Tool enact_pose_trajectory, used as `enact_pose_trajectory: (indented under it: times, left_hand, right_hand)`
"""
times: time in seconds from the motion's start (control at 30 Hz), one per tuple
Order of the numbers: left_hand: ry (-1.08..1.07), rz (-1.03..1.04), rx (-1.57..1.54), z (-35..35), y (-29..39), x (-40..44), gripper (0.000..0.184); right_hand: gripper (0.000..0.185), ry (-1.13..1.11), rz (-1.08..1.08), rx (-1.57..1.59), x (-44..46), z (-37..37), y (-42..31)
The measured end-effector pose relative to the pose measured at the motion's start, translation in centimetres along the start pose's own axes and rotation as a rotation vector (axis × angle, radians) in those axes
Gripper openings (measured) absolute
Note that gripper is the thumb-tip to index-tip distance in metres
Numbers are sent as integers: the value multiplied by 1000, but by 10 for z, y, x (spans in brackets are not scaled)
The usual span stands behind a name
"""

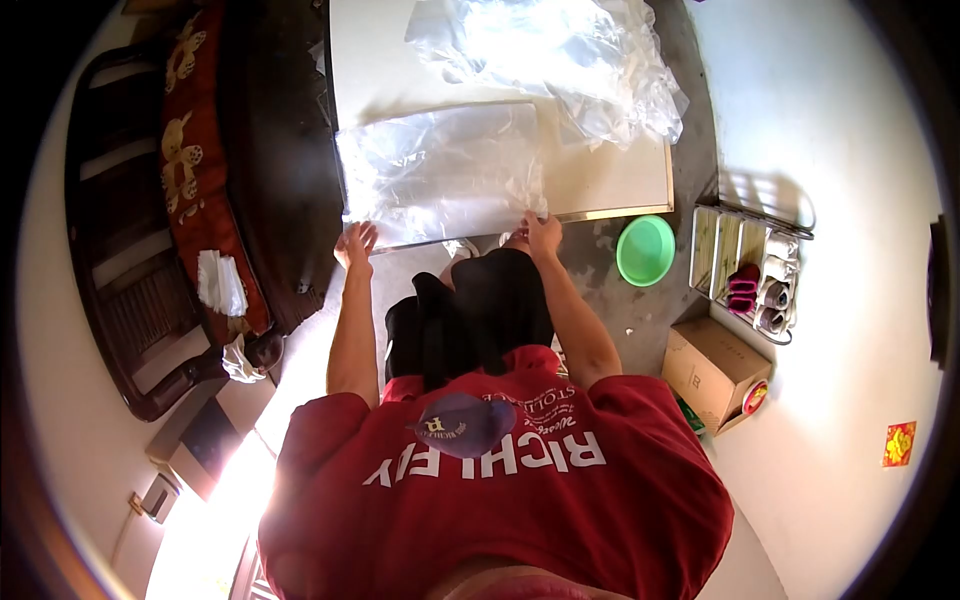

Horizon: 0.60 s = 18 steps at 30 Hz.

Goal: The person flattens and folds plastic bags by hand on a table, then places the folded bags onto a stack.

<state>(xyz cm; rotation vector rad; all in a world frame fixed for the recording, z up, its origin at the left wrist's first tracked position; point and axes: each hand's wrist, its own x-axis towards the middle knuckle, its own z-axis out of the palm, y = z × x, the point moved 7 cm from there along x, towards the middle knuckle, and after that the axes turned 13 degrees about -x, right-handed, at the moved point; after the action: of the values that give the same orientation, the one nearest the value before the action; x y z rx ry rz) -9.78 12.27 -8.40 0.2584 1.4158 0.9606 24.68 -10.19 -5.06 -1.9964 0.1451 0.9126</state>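
Observation:
A flat rectangle of clear plastic sheeting (440, 165) lies along the near edge of a pale tabletop (610, 185). At its near left corner is my left hand (356, 246), its fingers curled at the edge of the plastic. My right hand (541, 235) is closed on the near right corner, with the fingertips partly hidden. Whether the plastic is one layer or several I cannot tell. Farther back, a loose crumpled heap of clear plastic (590, 75) covers the far right of the table.
A green basin (646, 250) stands on the floor right of the table. Beyond it are a rack (718, 250) with shoes and a cardboard box (705, 365) by the wall. On the left, a dark wooden bench (125, 240) bears a red cover and white tissue.

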Motion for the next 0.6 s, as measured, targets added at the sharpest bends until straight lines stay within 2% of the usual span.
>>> enact_pose_trajectory:
  times: [0.03, 0.1, 0.2, 0.43, 0.5, 0.6]
  left_hand:
    - [0, -2, 3, -2, 1, 0, 24]
    - [-12, 3, 78, -6, 1, 3, 20]
    - [-2, 15, 230, -15, 0, 12, 18]
    - [13, 115, 424, -28, 7, 22, 19]
    - [-7, 212, 610, -27, 13, 24, 19]
    - [-26, 239, 584, -26, 14, 24, 19]
  right_hand:
    - [16, 2, 3, 0, 14, 0, 19]
    - [19, 117, -208, -384, 31, -7, 28]
    - [21, 134, -246, -528, 34, -14, 29]
    - [26, 91, -256, -527, 42, -16, 35]
    - [26, 156, -345, -679, 45, -16, 33]
    - [29, 144, -325, -693, 39, -19, 27]
